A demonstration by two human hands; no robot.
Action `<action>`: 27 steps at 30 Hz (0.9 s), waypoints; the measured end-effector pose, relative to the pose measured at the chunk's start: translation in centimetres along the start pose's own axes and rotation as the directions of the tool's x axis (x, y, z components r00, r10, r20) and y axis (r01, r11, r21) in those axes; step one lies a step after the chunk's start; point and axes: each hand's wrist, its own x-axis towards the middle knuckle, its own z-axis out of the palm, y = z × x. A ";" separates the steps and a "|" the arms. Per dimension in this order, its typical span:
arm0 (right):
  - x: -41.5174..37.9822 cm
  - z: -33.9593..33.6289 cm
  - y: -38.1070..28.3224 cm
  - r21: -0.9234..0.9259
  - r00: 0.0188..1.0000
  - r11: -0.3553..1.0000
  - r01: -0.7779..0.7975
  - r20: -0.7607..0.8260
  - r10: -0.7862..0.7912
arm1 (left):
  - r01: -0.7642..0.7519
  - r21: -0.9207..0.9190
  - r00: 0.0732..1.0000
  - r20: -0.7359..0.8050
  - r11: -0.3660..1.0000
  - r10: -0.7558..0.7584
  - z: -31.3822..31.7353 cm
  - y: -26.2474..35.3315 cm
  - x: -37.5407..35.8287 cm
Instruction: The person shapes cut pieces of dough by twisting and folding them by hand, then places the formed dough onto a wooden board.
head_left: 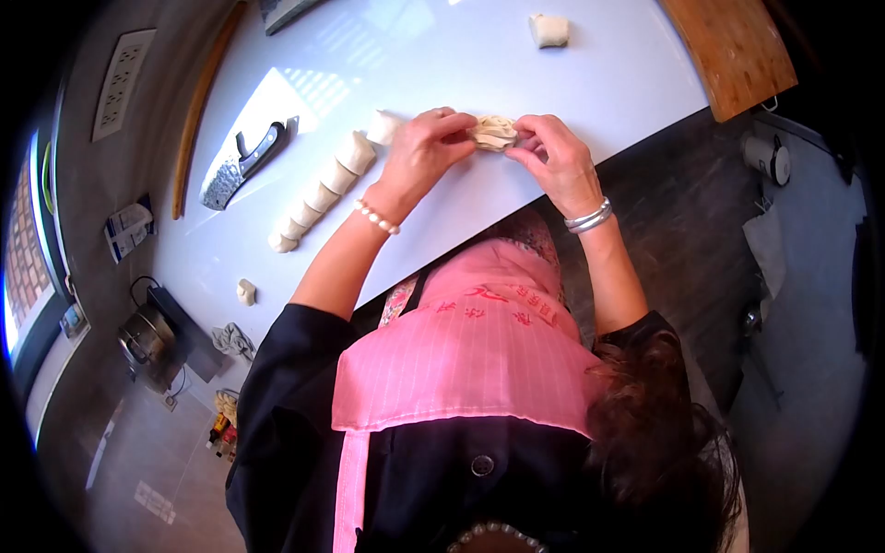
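Between my two hands is a piece of dough (495, 133) with layered folds showing on its face, near the table's front edge. My left hand (429, 147) pinches its left side with thumb and fingers. On the right side, the fingertips of my right hand (553, 158) close on the dough's edge. Left of my left hand lies a row of cut dough pieces (321, 198), set end to end on a slant. One more dough piece (383, 127) sits just behind my left wrist, partly hidden by the hand.
A cleaver (241, 168) with a black handle lies left of the dough row. Single dough pieces rest at the back (550, 31) and front left (245, 292) of the white table (424, 244). A long wooden rod (205, 101) runs along the wall; a wooden board (733, 51) stands far right.
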 end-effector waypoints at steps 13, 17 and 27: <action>1.7 -1.0 -1.1 -0.159 0.989 0.977 0.141 0.071 -0.131 | -0.072 0.084 0.997 -0.034 0.994 0.075 0.0 1.3 0.8; 1.9 -6.3 -7.6 0.158 0.992 0.984 0.087 0.076 -0.100 | -0.152 -0.072 0.975 -0.176 0.986 0.138 -5.8 7.4 0.3; 2.3 -7.5 -15.0 0.935 0.958 0.322 0.148 -0.055 -0.282 | -0.431 -0.802 0.894 -0.443 0.414 0.071 -8.7 13.9 -0.8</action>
